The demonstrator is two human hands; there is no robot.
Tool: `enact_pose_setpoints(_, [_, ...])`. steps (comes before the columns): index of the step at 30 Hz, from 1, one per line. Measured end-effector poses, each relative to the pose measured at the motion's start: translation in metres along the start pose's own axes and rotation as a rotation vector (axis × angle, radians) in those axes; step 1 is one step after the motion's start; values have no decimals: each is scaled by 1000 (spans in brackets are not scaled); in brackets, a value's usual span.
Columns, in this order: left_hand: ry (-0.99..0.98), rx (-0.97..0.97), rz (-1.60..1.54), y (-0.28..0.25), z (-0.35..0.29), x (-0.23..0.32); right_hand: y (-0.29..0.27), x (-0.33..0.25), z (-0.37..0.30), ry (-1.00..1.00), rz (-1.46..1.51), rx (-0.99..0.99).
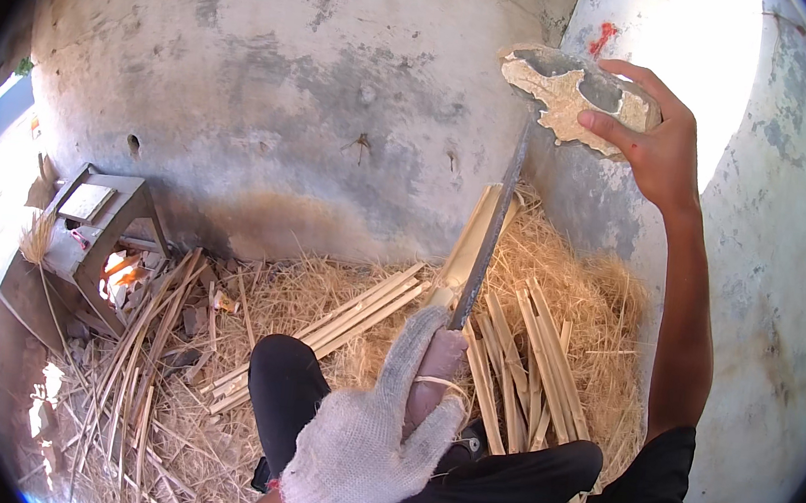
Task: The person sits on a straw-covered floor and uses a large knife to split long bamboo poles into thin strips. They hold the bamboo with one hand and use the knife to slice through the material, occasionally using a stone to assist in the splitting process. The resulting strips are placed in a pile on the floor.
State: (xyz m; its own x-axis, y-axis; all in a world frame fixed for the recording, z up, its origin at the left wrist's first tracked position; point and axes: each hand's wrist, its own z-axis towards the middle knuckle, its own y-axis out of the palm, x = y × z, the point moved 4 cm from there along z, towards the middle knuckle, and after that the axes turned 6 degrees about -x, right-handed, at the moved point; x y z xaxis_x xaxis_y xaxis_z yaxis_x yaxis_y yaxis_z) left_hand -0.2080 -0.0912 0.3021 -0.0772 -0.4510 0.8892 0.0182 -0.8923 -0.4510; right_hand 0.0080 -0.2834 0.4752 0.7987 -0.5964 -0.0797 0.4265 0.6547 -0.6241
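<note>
My left hand (358,465), in a whitish knitted glove, is closed around the pinkish wrapped handle of a long knife (491,241). Its dark narrow blade points up and away from me. A pale split bamboo piece (469,243) lies along the blade's left side, its lower end by my gloved fingers; whether they grip it too, I cannot tell. My bare right hand (662,136) is raised at upper right, gripping a rough grey and tan chunk of stone or masonry (572,103) between thumb and fingers. The chunk is at the blade's far end and hides its tip.
Split bamboo strips (543,362) lie before my right knee, and more strips (358,310) lie left of the knife. Straw-like shavings (585,279) cover the floor. A worn grey stool-like stand (101,213) is at left, beside long thin sticks (147,343). A stained wall (340,100) rises ahead.
</note>
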Motion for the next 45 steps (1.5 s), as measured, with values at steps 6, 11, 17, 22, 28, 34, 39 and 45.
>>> enact_pose_setpoints(6, [-2, -9, -2, -5, -2, -7, -45, -31, 1, -236, 170, 546])
enact_pose_setpoints(11, [-21, -35, 95, -10, -4, -6, -33, -8, 1, -78, 99, 142])
enact_pose_setpoints(17, [-34, -106, 76, 13, 11, -20, 5, 23, -27, 106, 35, -233])
enact_pose_setpoints(22, [-101, -154, 92, -1, 15, -27, -37, 33, -32, -4, 144, 153])
enact_pose_setpoints(28, [-31, -131, 109, 7, 9, -31, -19, 57, -29, 3, 88, 145])
enact_pose_setpoints(34, [-13, -215, 62, 17, 15, -48, 26, 76, -67, 85, 85, -79])
enact_pose_setpoints(39, [-67, -86, 45, 22, 0, -39, 38, 87, -88, 166, 186, 99])
enact_pose_setpoints(45, [-38, 47, 295, 24, -14, -23, 38, 77, -91, 19, 58, 181])
